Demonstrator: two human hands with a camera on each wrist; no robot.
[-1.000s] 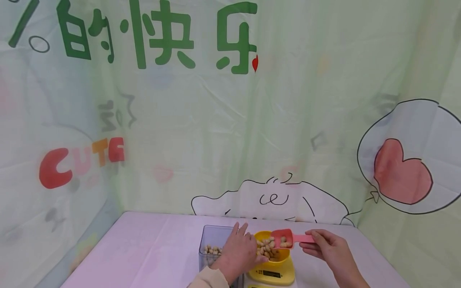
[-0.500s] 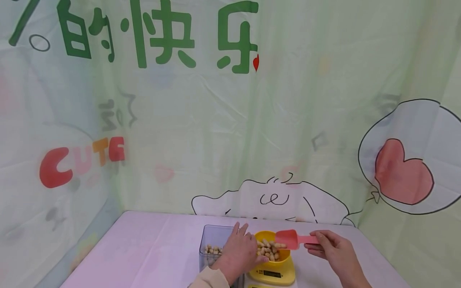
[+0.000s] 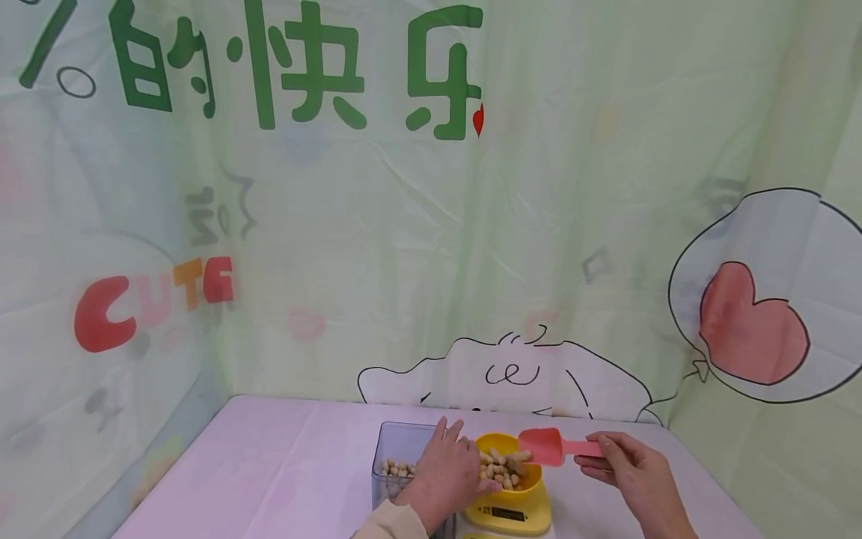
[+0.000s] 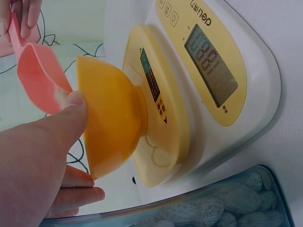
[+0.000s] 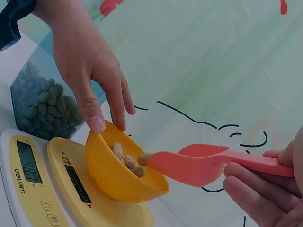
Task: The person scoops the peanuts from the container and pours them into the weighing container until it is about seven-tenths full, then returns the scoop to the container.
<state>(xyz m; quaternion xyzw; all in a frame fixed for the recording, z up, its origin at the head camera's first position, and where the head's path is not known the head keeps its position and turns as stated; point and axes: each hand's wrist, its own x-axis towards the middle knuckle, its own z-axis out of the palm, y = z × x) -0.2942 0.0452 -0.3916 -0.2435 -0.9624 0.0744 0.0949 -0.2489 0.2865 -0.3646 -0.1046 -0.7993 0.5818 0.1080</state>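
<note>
My right hand (image 3: 636, 475) holds a pink scoop (image 3: 544, 447) by its handle, its mouth tilted over the right side of a yellow bowl (image 5: 111, 170). A peanut (image 5: 143, 158) sits at the scoop's lip, and several more peanuts (image 3: 497, 471) lie in the bowl. The bowl rests on a yellow-and-white kitchen scale (image 4: 208, 61) with a digital display. My left hand (image 3: 447, 471) grips the bowl's left rim; the thumb (image 5: 94, 118) presses the edge and the fingers reach past the rim behind it.
Left of the scale stands a clear bluish box (image 3: 387, 442) of unshelled peanuts, partly hidden by my left arm. A pale pink table (image 3: 289, 464) lies beneath, and a printed curtain (image 3: 323, 247) hangs behind its back edge.
My right hand has drawn the scoop slightly right and tipped it. Peanuts that lay in the scoop have slid toward the bowl. My left hand stays at the rim.
</note>
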